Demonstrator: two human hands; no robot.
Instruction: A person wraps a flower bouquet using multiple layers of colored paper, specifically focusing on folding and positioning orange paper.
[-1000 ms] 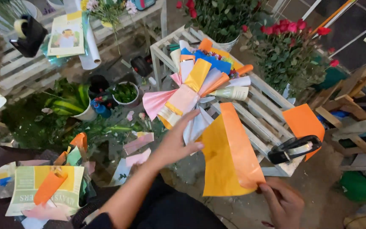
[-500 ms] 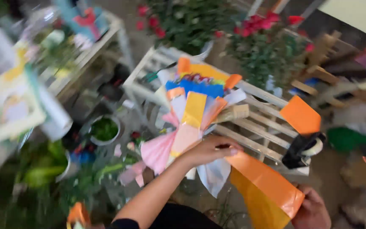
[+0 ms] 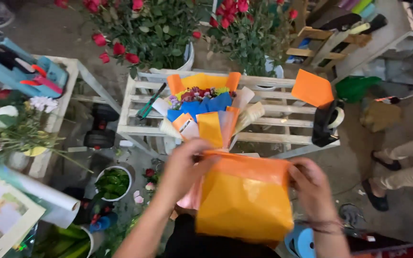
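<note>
While gripping the orange wrapping sheet (image 3: 244, 198) by its folded top edge, left hand (image 3: 185, 165) pinched shut on the left corner, right hand (image 3: 311, 184) clamped on the right corner, fingers curled over the paper. Just beyond the fingertips, lay a bouquet (image 3: 201, 112) wrapped in orange, blue and pale sheets on a white slatted crate (image 3: 273, 124), small flowers peeking from its far end. Right of the right fingers, stood a black tape dispenser (image 3: 326, 126) with a loose orange paper square (image 3: 313, 88) above it. Far past the fingers, stood white buckets of red roses (image 3: 139, 28). Left of and below the left fingers, sat a white pot of green leaves (image 3: 113, 181), and further left a paper roll (image 3: 39, 196). Compared with half a second earlier, had lifted the sheet from low at the right up between both hands, left hand off the bouquet.
</note>
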